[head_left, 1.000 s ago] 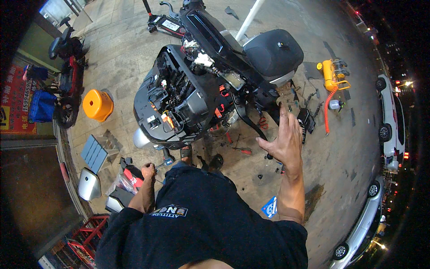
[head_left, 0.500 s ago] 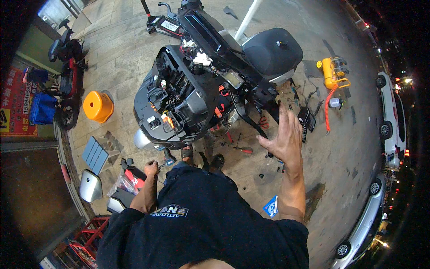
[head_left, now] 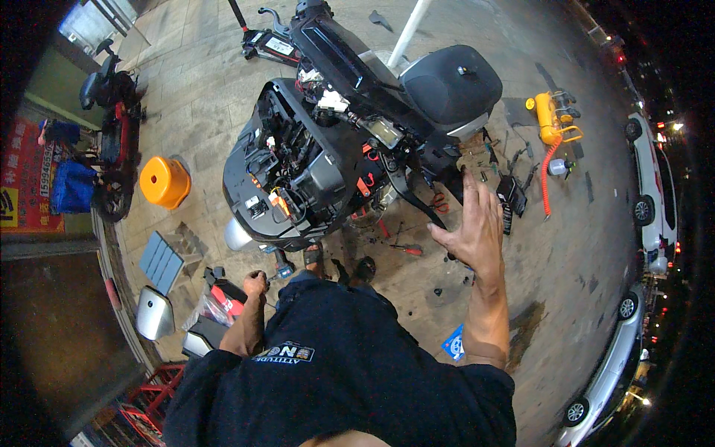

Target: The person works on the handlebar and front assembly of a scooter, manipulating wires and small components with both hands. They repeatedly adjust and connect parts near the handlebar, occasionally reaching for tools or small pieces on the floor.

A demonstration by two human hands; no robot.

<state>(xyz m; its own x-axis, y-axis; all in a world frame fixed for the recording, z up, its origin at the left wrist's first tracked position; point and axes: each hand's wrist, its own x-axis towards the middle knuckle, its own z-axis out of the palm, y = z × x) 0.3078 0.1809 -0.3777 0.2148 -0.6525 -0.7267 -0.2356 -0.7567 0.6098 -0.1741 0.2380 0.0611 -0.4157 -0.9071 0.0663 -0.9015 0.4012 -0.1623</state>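
In front of me stands a partly stripped scooter (head_left: 294, 186), its body opened up and wiring, connectors and dark inner parts showing. My right hand (head_left: 477, 227) is raised at the right handlebar end, fingers stretched out and thumb apart. Its thumb lies near the tip of a black lever (head_left: 417, 200); whether the fingers touch the handlebar, I cannot tell. Low on the left, my left hand (head_left: 255, 284) is closed, and what it holds, if anything, is too small to make out. Just beyond it is a blue-and-black cordless power tool (head_left: 282, 265).
Loose tools and a red-handled screwdriver (head_left: 407, 249) lie on the pavement. At right is a yellow air compressor (head_left: 550, 123) with a red coiled hose. An orange stool (head_left: 164, 182), a silver panel (head_left: 155, 314) and a parked red scooter (head_left: 115, 134) stand left; a floor jack (head_left: 269, 46) is beyond.
The whole view has shifted very slightly. Both hands keep nearly the same pose and place, and the scooter's parts look the same.
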